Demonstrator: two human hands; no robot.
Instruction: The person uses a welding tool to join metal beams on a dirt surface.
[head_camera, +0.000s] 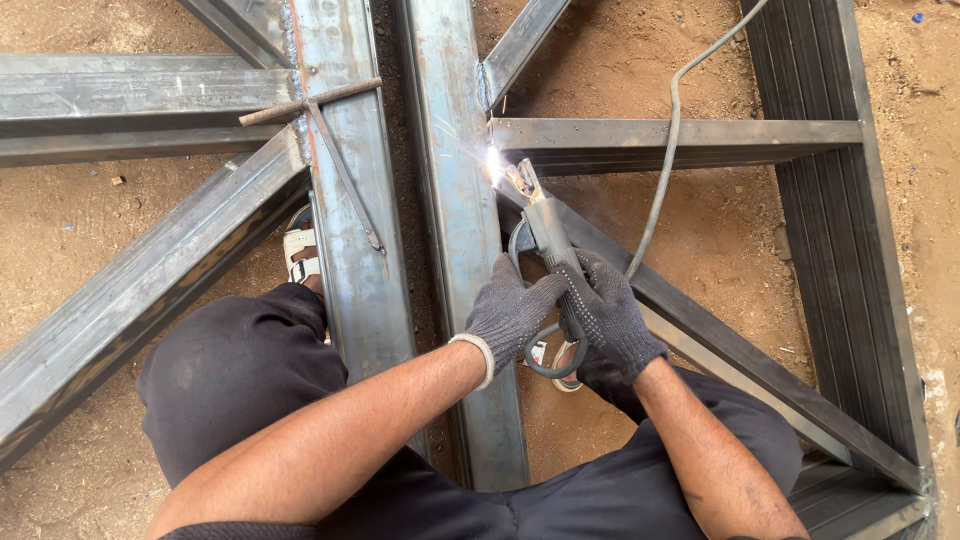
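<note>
Gripped the welder (540, 225) tight in both gloved hands, left (510, 312) and right (610, 315), sparking at one frame (455, 200) joint, weld unfinished

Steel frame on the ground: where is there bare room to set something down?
Bare dirt lies between the cross bar and diagonal bar, crossed by the cable. Crowded: around the welding holder, gripped by left hand and right hand.
</note>
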